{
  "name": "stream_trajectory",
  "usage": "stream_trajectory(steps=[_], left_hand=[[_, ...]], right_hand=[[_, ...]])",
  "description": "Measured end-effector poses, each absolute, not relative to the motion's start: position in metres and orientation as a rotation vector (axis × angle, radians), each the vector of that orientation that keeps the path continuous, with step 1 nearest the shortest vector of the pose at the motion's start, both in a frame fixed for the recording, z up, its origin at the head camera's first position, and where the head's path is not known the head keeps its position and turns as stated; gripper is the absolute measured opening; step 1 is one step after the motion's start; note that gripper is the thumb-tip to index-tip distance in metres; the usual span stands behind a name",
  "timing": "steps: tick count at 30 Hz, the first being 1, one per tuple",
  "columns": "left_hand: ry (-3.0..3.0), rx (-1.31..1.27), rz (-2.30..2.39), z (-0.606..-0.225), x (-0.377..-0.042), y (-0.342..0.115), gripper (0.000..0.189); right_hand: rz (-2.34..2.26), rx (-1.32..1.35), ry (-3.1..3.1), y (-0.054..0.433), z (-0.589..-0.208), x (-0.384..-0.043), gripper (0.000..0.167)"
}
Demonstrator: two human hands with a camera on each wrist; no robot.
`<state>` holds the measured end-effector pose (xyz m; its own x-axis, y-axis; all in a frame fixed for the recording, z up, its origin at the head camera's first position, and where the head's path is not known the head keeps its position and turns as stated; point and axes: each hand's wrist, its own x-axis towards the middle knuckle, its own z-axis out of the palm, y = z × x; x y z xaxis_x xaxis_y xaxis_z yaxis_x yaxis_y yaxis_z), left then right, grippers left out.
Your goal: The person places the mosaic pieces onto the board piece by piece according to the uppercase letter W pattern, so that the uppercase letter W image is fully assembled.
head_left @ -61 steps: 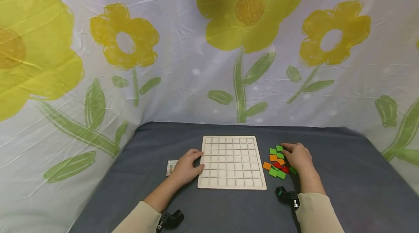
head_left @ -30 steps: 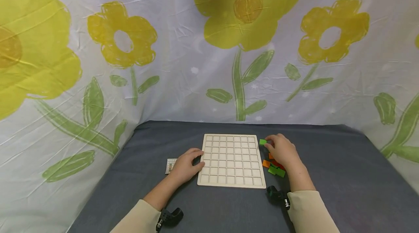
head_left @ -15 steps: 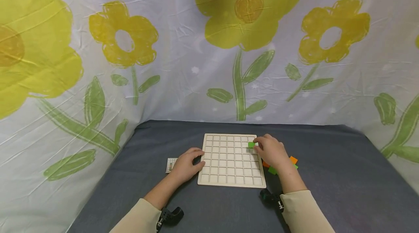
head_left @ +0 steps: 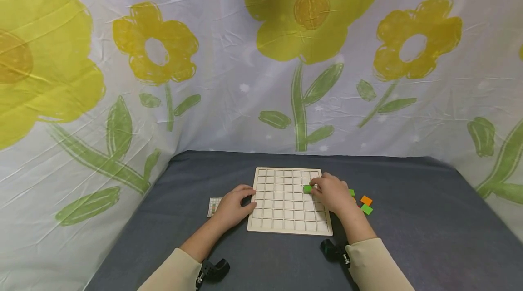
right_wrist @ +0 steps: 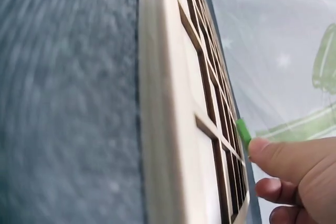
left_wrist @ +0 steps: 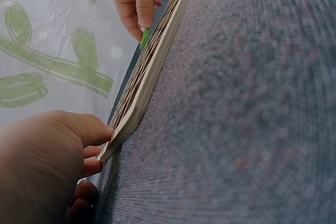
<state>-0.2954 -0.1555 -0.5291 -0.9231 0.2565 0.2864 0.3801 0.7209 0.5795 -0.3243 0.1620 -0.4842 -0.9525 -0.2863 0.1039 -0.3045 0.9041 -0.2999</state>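
My right hand (head_left: pixel 333 193) pinches a small green square tile (head_left: pixel 308 189) between thumb and fingers, low over the right part of a pale wooden grid board (head_left: pixel 283 227). In the right wrist view, the green tile (right_wrist: pixel 243 131) stands tilted at the thumb tip, close over the grid. My left hand (head_left: pixel 234 208) rests against the board's left edge, thumb and index finger spread apart along it. In the left wrist view, that thumb (left_wrist: pixel 93 130) lies on the board's rim. The visible grid squares hold no tiles.
Right of the board, an orange tile (head_left: pixel 366 200) and a green tile (head_left: pixel 367 209) show beside my right forearm, which hides most of the pile. A small card with a printed grid (head_left: pixel 213 207) lies left of the board, partly behind my left hand. Dark cloth covers the table.
My right hand has taken a green tile from the pile, carried it left over the board's upper right, then a little nearer and further left. The left hand stays at the board's edge.
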Motion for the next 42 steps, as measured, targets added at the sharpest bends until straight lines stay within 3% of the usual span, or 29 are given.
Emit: stream_trajectory(steps=[17, 42], left_hand=[[-2.739, -0.516, -0.977, -0.527, -0.295, -0.155, 0.034], [-2.736, -0.520, -0.970, -0.528, -0.295, -0.154, 0.035]], right_hand=[[0.423, 0.504, -2.934, 0.163, -0.494, -0.329, 0.024], [0.476, 0.549, -3.038, 0.173, -0.487, -0.325, 0.041]])
